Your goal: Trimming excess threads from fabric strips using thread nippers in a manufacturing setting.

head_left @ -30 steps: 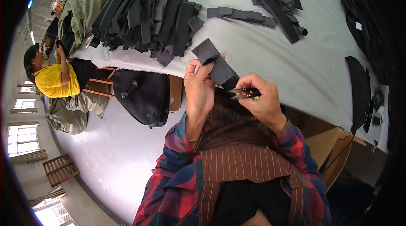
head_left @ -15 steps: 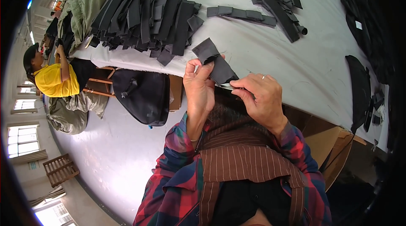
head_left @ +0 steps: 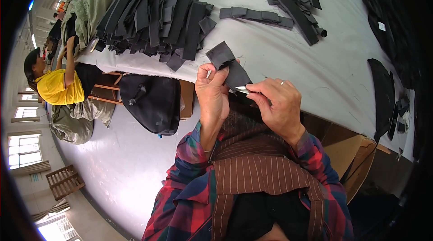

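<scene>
Between the thumb and fingers of my left hand (head_left: pixel 212 92) is a black fabric strip (head_left: pixel 237 77), folded in flat sections. Its upper end sticks out above the fingertips, and its lower end slants down toward my other hand. My right hand (head_left: pixel 278 105), a ring on one finger, is closed on small thread snips (head_left: pixel 241 88). Only their pale pointed blade tip shows, right beside the strip's lower edge; my fingers hide the rest. Loose threads stand out from the strip's edges. Both hands are above the table's front edge.
A thick pile of black strips (head_left: pixel 153 18) covers the table's (head_left: pixel 343 65) left part. More strips (head_left: pixel 295 9) lie at the far right, and one strip (head_left: pixel 257 16) lies between. Black bags hang over the right end. A cardboard box (head_left: pixel 347 151) is below; a person (head_left: pixel 56 81) in yellow works at left.
The snips' blade tip has come away from the strip's lower edge and shows more plainly. Both hands have barely moved. The person in yellow has raised their hands.
</scene>
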`<state>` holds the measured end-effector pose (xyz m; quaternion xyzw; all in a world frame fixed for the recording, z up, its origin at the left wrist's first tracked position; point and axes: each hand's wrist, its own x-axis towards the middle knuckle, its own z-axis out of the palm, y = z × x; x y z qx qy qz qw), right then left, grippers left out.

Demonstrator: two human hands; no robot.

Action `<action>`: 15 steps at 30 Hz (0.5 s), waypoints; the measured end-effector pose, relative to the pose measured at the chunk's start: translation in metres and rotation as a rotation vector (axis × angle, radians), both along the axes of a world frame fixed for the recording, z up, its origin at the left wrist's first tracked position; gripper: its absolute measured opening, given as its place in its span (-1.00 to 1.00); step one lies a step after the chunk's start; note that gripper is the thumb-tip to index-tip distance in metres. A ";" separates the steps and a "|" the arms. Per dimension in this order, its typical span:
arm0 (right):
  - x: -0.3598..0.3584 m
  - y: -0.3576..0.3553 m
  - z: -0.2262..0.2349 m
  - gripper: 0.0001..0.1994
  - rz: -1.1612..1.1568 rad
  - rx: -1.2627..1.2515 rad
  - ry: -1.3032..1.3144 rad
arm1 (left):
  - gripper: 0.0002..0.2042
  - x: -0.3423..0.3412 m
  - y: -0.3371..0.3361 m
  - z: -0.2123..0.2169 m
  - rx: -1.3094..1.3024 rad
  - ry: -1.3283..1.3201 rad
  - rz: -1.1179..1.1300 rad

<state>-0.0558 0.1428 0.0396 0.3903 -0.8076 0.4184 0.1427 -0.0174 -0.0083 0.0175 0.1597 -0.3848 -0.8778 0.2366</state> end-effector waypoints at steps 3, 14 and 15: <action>-0.001 0.000 0.000 -0.90 0.000 -0.064 -0.028 | -0.86 0.001 0.000 0.000 -0.008 -0.021 -0.006; 0.001 -0.001 -0.004 -0.92 0.018 0.004 -0.063 | -0.83 0.000 0.001 -0.001 -0.034 -0.018 0.042; 0.001 -0.002 -0.005 -0.92 0.010 -0.002 -0.066 | -0.84 -0.001 0.001 -0.001 -0.036 -0.022 0.042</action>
